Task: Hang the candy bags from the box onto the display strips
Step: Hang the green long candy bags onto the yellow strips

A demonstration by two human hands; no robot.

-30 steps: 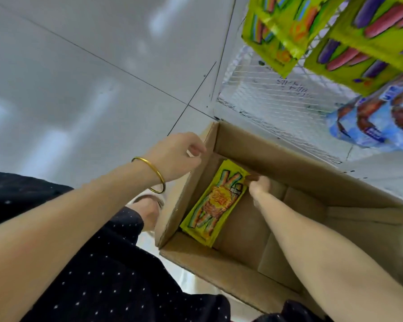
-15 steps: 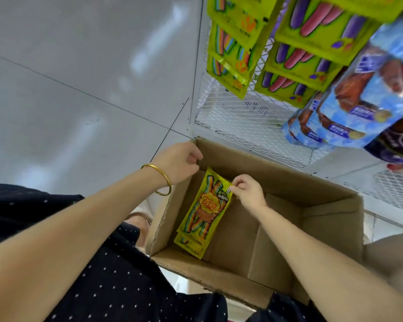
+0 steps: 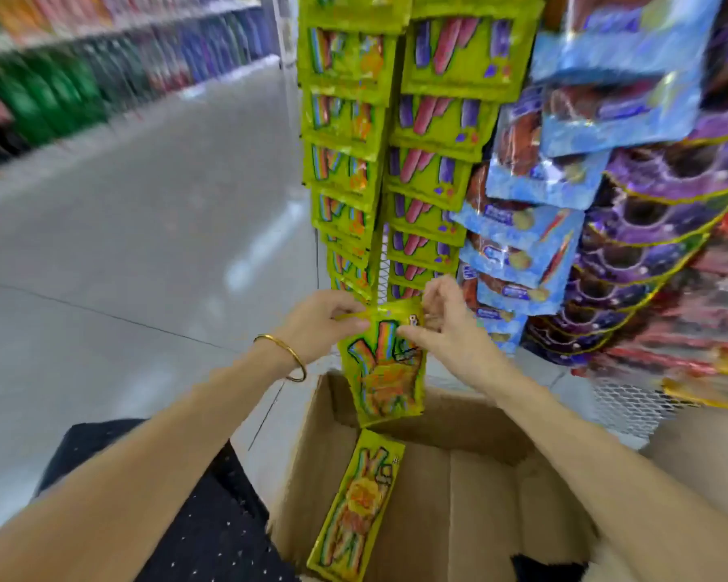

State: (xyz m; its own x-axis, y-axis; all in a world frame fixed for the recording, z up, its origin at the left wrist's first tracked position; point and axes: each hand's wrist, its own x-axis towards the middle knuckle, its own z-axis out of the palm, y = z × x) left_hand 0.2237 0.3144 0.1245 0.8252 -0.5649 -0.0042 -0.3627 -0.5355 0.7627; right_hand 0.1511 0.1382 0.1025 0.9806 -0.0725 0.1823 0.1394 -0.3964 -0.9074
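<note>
A green candy bag (image 3: 383, 371) with rainbow strips printed on it hangs in the air above the cardboard box (image 3: 307, 455). My left hand (image 3: 318, 323) pinches its top left corner and my right hand (image 3: 446, 325) grips its top right edge. The bag's top sits just under the lowest bags of the left green display strip (image 3: 345, 170). Another green candy bag (image 3: 356, 508) leans against the box's left inner wall. The strip's clips are hidden behind the hanging bags.
A second green strip (image 3: 433, 161) hangs beside the first, then blue bags (image 3: 534, 228) and purple bags (image 3: 656, 228) to the right. A white wire mesh rack (image 3: 631, 401) stands behind. Grey floor (image 3: 144, 228) spreads left toward blurred shelves (image 3: 59, 77).
My right hand lifted one candy bag out of the box up to the strip. My left hand left the box's edge and took the bag's top. The view tilted upward.
</note>
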